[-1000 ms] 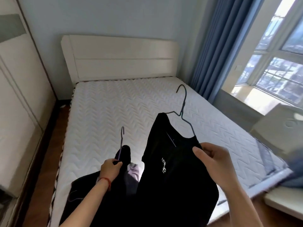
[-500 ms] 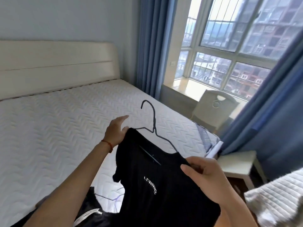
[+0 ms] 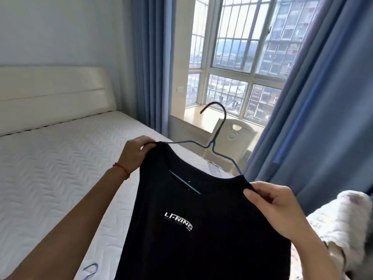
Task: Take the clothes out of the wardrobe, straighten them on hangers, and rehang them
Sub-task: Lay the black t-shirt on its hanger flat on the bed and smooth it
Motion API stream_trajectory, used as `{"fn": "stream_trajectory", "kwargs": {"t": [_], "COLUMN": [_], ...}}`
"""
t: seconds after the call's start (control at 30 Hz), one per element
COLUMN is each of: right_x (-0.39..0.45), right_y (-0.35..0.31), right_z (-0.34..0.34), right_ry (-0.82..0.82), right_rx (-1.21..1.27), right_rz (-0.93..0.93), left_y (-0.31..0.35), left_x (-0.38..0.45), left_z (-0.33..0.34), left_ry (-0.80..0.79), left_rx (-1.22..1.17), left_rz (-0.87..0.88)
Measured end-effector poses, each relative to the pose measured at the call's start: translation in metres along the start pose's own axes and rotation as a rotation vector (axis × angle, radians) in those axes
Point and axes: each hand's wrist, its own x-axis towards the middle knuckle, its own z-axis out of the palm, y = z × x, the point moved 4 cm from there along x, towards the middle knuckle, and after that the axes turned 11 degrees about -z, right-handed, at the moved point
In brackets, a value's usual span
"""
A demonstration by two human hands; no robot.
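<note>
A black T-shirt (image 3: 201, 229) with a white logo hangs in front of me on a dark wire hanger (image 3: 217, 138), whose hook points up and left. My left hand (image 3: 135, 152) pinches the shirt's left shoulder where it meets the hanger arm. My right hand (image 3: 276, 209) grips the right shoulder of the shirt over the hanger's other end. The shirt's lower part runs out of view at the bottom.
A bare white quilted mattress (image 3: 50, 178) with a cream headboard lies to the left. A hook of another hanger (image 3: 90, 270) shows on the mattress at bottom left. Blue curtains (image 3: 314, 118) frame a barred window; a cream chair (image 3: 234, 140) stands by the sill. White quilted fabric (image 3: 343, 229) sits at right.
The view has swung right toward the window. My left hand let go of the clothes on the bed, rose and took the shirt's left shoulder. The shirt is now held up higher.
</note>
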Motion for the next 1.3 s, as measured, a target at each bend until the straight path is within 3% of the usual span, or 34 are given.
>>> {"fn": "stream_trajectory", "kwargs": {"t": [0.27, 0.53, 0.8, 1.07, 1.3], "right_x": [0.055, 0.153, 0.243, 0.349, 0.439], "right_y": [0.074, 0.167, 0.250, 0.285, 0.337], "right_z": [-0.070, -0.104, -0.122, -0.086, -0.066], "right_ry": [0.143, 0.280, 0.355, 0.338, 0.277], "right_rx": [-0.240, -0.555, -0.488, -0.436, -0.365], "right_rz": [-0.040, -0.033, 0.034, -0.079, -0.202], "left_y": [0.058, 0.044, 0.021, -0.009, -0.038], "left_x": [0.048, 0.142, 0.242, 0.284, 0.294], "left_z": [0.073, 0.133, 0.165, 0.184, 0.199], "left_ry": [-0.034, 0.120, 0.158, 0.230, 0.392], "left_rx": [0.011, -0.097, -0.115, -0.056, 0.085], "left_rz": [0.224, 0.195, 0.087, 0.012, -0.079]}}
